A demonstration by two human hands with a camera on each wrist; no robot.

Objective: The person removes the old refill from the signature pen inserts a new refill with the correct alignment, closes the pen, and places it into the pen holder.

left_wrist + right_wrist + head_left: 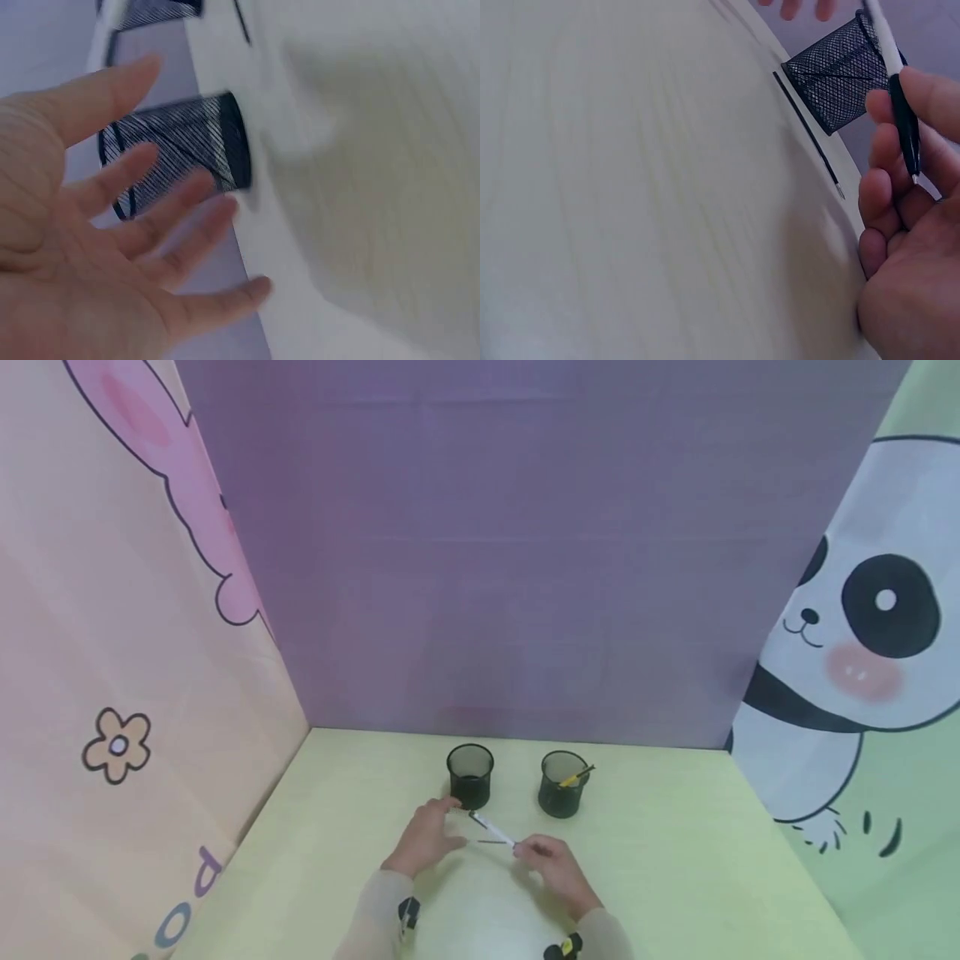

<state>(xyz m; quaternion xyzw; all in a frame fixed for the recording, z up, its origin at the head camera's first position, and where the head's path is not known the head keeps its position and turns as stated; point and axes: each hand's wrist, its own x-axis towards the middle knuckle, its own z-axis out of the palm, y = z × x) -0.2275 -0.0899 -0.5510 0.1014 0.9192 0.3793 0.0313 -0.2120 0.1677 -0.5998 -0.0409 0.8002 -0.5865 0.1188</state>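
My right hand [551, 864] pinches a white ballpoint pen [493, 830] with a black grip section [904, 120] near its metal tip, between thumb and fingers. The pen slants up and to the left, away from that hand. My left hand [427, 837] is spread with its fingers apart and holds nothing; in the left wrist view its palm [82, 262] shows. A thin dark pen refill [810, 135] with a metal tip lies on the table below the pen. Just beyond the left hand stands a black mesh pen cup [470, 777].
A second mesh cup [562, 785] stands to the right, a yellow-and-dark stick [576, 777] leaning out over its rim. The pale wood-grain table [675, 843] ends at a purple backdrop [510, 568], with printed cloths on both sides.
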